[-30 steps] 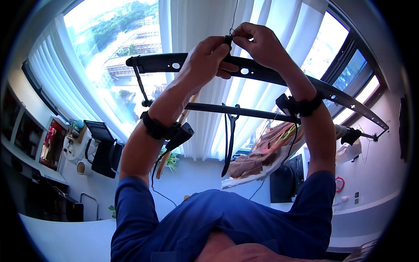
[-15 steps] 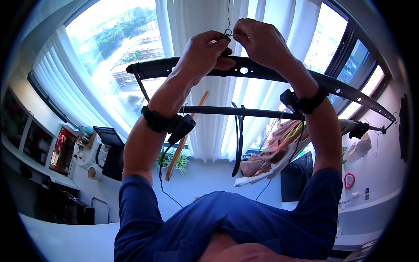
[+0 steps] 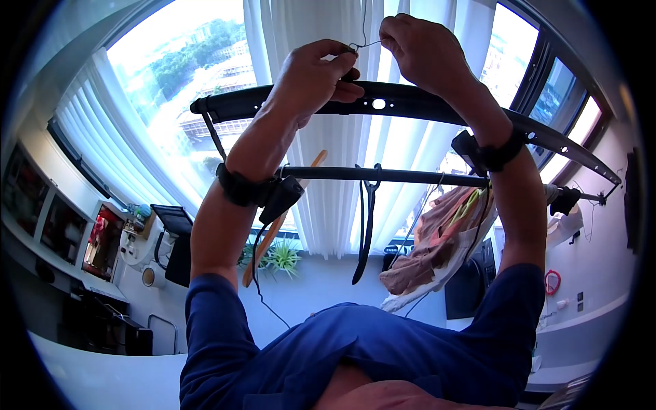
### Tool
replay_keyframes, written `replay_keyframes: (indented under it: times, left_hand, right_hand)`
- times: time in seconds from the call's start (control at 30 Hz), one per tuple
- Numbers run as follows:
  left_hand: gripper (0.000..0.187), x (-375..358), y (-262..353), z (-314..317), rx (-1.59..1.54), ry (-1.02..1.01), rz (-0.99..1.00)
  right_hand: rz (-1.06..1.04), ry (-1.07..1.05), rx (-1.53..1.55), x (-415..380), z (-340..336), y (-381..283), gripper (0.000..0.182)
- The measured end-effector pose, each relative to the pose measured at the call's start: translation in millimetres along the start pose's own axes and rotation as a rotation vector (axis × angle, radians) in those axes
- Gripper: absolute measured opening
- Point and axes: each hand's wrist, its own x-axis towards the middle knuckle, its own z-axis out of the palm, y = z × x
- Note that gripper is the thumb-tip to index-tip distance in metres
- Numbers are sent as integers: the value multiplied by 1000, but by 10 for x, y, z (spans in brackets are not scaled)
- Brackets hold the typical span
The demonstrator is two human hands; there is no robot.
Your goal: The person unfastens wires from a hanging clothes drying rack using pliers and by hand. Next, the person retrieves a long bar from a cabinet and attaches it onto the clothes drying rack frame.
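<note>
Both my hands are raised in front of a dark rail with holes [image 3: 410, 106]. My left hand [image 3: 320, 74] is closed at the rail, pinching a small dark piece where a thin wire [image 3: 365, 20] is looped. That wire also hangs down from above. My right hand [image 3: 420, 53] is higher and further right, its fingers pinched on an end of the wire, which runs taut across to the loop. Below the rail is a dark rod [image 3: 383, 175] with a black hanger [image 3: 367, 225], a wooden hanger [image 3: 273, 239] and brown and white clothes [image 3: 424, 253].
White curtains [image 3: 328, 219] and large windows stand behind the rail. A black chair [image 3: 176, 236] and a table with a cup [image 3: 152, 277] are at the left. Green plants [image 3: 281, 258] sit low near the window. A red ring [image 3: 552, 281] is on the right wall.
My right hand has moved up and right, away from my left hand, drawing out the wire. The rail has shifted slightly, and the hanging clothes and hangers have swung a little.
</note>
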Motion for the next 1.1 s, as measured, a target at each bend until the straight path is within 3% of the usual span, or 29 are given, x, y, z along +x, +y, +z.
replay_keyframes:
  times: [0.2, 0.23, 0.27, 0.5, 0.6, 0.87, 1.1]
  left_hand:
    - [29, -13, -5, -30, 33, 20, -20]
    - [29, -23, 3, -38, 42, 12, -15]
    - [29, -28, 23, -46, 51, 3, -7]
    - [28, -44, 129, -14, 168, 6, 35]
    - [27, -36, 150, -31, 108, -25, 0]
    - [28, -69, 124, -63, 22, -5, -29]
    - [31, -107, 59, -75, 30, -24, 9]
  right_hand:
    - [-18, 56, -150, 97, -110, 17, 14]
    - [114, -41, -46, 242, -525, -241, 10]
    - [114, -38, -46, 280, -548, -233, 10]
    - [-27, 168, -120, 459, -568, -192, 10]
    - [-1, 147, -33, 503, -547, -195, 12]
    - [80, -147, 99, 476, -600, -217, 15]
    - [97, -112, 261, 388, -474, -295, 14]
